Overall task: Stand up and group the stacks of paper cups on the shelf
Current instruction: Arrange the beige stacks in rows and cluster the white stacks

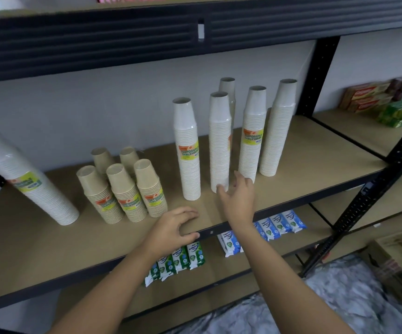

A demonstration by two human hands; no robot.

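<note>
The shelf [303, 150] was a matte tan board on a black perforated metal frame, crossing the middle of the frame. Five tall stacks of white paper cups [187, 153] stood upright right of centre — ribbed columns of nested rims, tapering upward with their bases on top, some wearing an orange-and-yellow label. One of them stood behind the others, mostly hidden. A sixth white stack [26, 182] stood alone at the left edge of the frame, well apart from the rest. Between them, a tight cluster of five short stacks of brown paper cups [122, 189] stood close together, three in front bearing the same kind of label.

The right hand [239, 196] reached over the front edge of the shelf at centre, its fingers [220, 190] loosely spread and open, the tips right at the foot of the second white stack; whether they touched it was unclear. The left hand [174, 226] rested on the shelf's front lip at lower centre, fingers curled in a half-open claw with nothing held.

On the lower shelf, glossy green wipe packets [178, 259] and blue wipe packets [274, 225] lay in rows. At the upper right sat red toothpaste boxes [363, 95] and green boxes [398, 114].
</note>
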